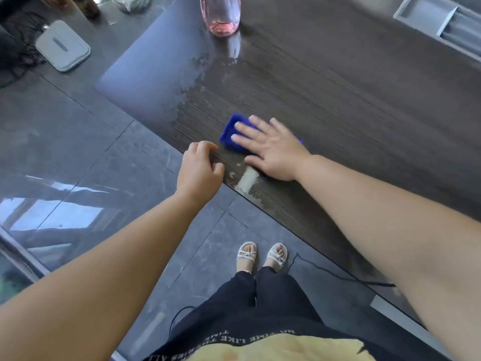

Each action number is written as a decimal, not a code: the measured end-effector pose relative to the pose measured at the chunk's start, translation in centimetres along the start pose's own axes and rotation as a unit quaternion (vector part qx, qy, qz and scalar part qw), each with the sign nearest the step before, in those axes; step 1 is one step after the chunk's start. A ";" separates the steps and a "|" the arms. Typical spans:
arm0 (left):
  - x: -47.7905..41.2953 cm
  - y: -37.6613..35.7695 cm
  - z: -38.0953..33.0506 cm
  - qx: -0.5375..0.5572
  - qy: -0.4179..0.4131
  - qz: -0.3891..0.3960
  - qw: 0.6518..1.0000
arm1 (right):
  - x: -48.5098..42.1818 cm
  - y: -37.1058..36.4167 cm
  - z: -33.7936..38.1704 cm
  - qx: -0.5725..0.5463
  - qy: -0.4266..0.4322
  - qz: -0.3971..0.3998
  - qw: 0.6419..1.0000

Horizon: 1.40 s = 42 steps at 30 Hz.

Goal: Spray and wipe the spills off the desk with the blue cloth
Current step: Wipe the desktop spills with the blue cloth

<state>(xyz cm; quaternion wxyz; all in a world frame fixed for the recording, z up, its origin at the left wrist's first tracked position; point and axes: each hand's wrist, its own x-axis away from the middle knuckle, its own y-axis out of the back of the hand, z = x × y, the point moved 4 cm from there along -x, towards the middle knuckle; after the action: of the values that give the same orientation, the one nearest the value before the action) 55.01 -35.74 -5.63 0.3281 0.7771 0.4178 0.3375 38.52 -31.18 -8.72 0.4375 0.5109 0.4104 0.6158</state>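
Looking down from head height at a dark wood-grain desk (351, 87) running diagonally across the view.

Near its front edge, a folded blue cloth (230, 131), lying flat on the desk top under the right hand (270, 149). Right hand released and flat, palm down, fingers straight and spread, pressing on the cloth. One blue corner showing past the fingertips.

Just left of the cloth, the left hand (199, 173) at the very edge of the desk. Fingers loosely curled in, touching the wood, holding nothing visible.

Between the two hands, close to the desk edge, a pale whitish spill (247, 179) smeared in a short streak, small flecks beside it, apart from the cloth. Farther back, a broad wet sheen (197, 84) across the wood, reaching toward a bottle.

At the far end of the view, standing upright on the desk, a clear pink bottle (221, 16), top cut off by the frame, pink liquid in the visible lower part.

At upper right, a recessed grey metal tray (426, 15) set into the desk; contents impossible to tell.

At upper left, beyond the desk's end, a flat grey pouch (62, 46) on a dark surface.

Below the desk edge, grey floor tiles (104, 157), a pair of white sandals (246, 254), and a thin black cable (325, 272) on the floor.
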 end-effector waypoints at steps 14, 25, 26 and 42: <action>1.9 -2.2 -2.8 -0.024 -0.032 0.031 0.999 | 8.9 -2.9 -2.9 0.013 -0.005 -0.051 0.999; 4.9 -6.1 -8.7 -0.048 -0.061 0.053 0.996 | 16.2 -5.0 -3.2 0.043 0.098 -0.080 0.991; 5.2 -6.5 -9.3 -0.054 -0.065 0.057 0.995 | 17.0 -4.7 -4.6 0.034 0.031 -0.094 0.995; 8.0 -12.7 -15.0 -0.083 0.005 0.063 0.995 | 20.7 -4.1 -11.2 -0.076 -0.367 -0.052 0.925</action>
<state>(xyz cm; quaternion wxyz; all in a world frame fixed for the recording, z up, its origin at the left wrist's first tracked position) 40.95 -19.83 -5.30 0.3681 0.7701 0.3402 0.3946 26.00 -10.88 -8.65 0.6264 0.6446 0.1984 0.3909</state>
